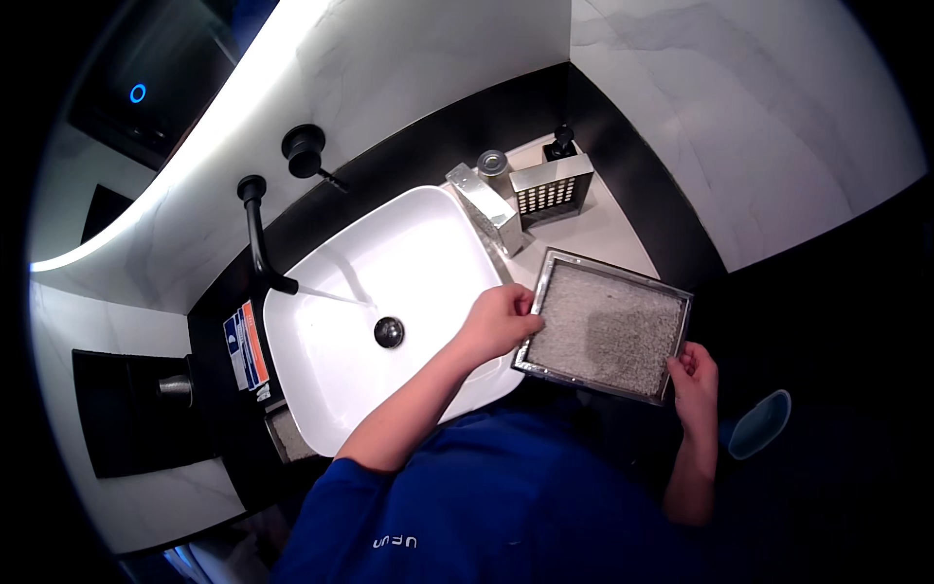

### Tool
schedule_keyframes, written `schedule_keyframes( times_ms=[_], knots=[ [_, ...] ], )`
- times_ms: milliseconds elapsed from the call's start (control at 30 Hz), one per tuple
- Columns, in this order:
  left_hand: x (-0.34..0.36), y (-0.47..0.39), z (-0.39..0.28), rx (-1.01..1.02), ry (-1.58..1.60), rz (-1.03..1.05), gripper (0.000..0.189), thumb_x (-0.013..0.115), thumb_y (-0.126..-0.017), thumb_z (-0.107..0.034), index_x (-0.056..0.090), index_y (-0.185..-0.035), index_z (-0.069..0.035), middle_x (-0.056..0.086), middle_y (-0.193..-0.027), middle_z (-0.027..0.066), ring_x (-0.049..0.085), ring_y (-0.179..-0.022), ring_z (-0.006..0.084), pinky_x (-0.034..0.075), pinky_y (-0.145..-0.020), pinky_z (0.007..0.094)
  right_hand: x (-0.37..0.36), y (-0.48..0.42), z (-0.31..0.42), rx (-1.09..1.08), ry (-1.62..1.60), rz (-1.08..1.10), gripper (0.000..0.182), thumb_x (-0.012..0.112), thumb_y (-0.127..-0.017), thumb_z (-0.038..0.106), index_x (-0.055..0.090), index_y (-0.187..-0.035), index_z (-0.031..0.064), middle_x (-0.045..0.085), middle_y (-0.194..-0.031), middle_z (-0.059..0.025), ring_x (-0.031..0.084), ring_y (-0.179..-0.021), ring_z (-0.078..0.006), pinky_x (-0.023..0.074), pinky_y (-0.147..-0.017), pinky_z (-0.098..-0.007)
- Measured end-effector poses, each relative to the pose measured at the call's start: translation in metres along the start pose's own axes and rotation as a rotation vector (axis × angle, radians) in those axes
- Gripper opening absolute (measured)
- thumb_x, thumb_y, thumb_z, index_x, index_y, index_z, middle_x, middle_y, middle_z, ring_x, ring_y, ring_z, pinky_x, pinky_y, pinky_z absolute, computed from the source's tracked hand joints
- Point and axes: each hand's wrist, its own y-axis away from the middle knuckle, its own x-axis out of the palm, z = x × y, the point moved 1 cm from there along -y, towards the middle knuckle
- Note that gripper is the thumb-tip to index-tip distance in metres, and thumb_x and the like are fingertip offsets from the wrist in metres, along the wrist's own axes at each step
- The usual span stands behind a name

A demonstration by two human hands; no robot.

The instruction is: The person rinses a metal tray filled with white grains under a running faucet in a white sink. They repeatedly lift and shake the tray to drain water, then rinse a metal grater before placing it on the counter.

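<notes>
Between my two hands is a rectangular metal-framed tray (pixel 602 328) with a grey, rough-textured inner surface. A darker patch covers part of that surface; whether it is damp or shaded I cannot tell. My left hand (pixel 500 321) grips the left side of the frame, thumb over the rim. At the lower right corner, my right hand (pixel 693 379) pinches the frame. The tray is tilted, just right of a white basin (pixel 332 379) and partly over its near right rim. Water runs from a black wall-mounted spout (pixel 257 241) towards the dark drain plug (pixel 389 332).
Right of the basin, the counter (pixel 613 237) holds a silver box (pixel 485 208), a round-lidded container (pixel 493 165), a perforated holder (pixel 552 191) and a black pump dispenser (pixel 561 142). Packets (pixel 246 347) lie left. A black tap handle (pixel 303 150) projects from the wall. A blue bin (pixel 760 425) stands lower right.
</notes>
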Motion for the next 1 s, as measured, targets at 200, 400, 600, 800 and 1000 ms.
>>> schedule_keyframes(
  times_ms=[200,400,600,800,1000],
  knots=[
    [0.043,-0.062,0.013,-0.116,-0.137,0.05,0.022,0.066,-0.065,-0.015,0.057,-0.075,0.002,0.059,-0.064,0.0095,0.058,-0.058,0.0172,0.046,-0.056,0.0296,-0.015,-0.049,-0.061,0.037,0.246,-0.073,0.02,0.052,-0.078,-0.001,0.054,-0.097,-0.002,0.059,-0.081,-0.0068,0.055,-0.074,-0.0121,0.0438,-0.069,-0.0237],
    [0.053,-0.099,0.033,-0.402,-0.063,0.165,0.028,0.066,-0.066,-0.01,0.052,-0.081,0.009,0.058,-0.069,0.014,0.06,-0.057,0.0198,0.048,-0.047,0.0291,0.01,-0.141,-0.137,-0.051,0.447,-0.059,0.02,0.053,-0.068,0.003,0.053,-0.087,-0.0022,0.057,-0.078,-0.0141,0.056,-0.074,-0.0264,0.0441,-0.067,-0.0334],
    [0.066,-0.111,0.057,-0.554,0.281,-0.034,0.017,0.058,-0.07,-0.006,0.056,-0.076,0.011,0.058,-0.062,0.0164,0.059,-0.05,0.0223,0.045,-0.041,0.0322,0.042,-0.192,-0.119,0.058,0.557,-0.021,0.018,0.053,-0.065,0.008,0.052,-0.08,-0.0016,0.057,-0.083,-0.0207,0.055,-0.082,-0.0368,0.044,-0.071,-0.0399],
    [0.072,-0.121,0.067,-0.621,0.186,0.008,0.019,0.06,-0.07,-0.007,0.056,-0.078,0.01,0.058,-0.065,0.0173,0.058,-0.049,0.0225,0.044,-0.04,0.0332,0.045,-0.221,-0.137,0.046,0.591,0.031,0.023,0.052,-0.066,0.01,0.055,-0.086,-0.001,0.057,-0.083,-0.0199,0.056,-0.085,-0.0358,0.0443,-0.074,-0.0388],
    [0.083,-0.126,0.094,-0.541,0.204,-0.005,0.031,0.063,-0.067,-0.014,0.055,-0.085,0.011,0.06,-0.074,0.0223,0.06,-0.065,0.0315,0.049,-0.057,0.0369,0.05,-0.216,-0.114,-0.11,0.815,0.009,0.033,0.058,-0.069,0.015,0.055,-0.098,-0.0009,0.058,-0.081,-0.0165,0.056,-0.084,-0.0363,0.0438,-0.079,-0.0375]
  ],
)
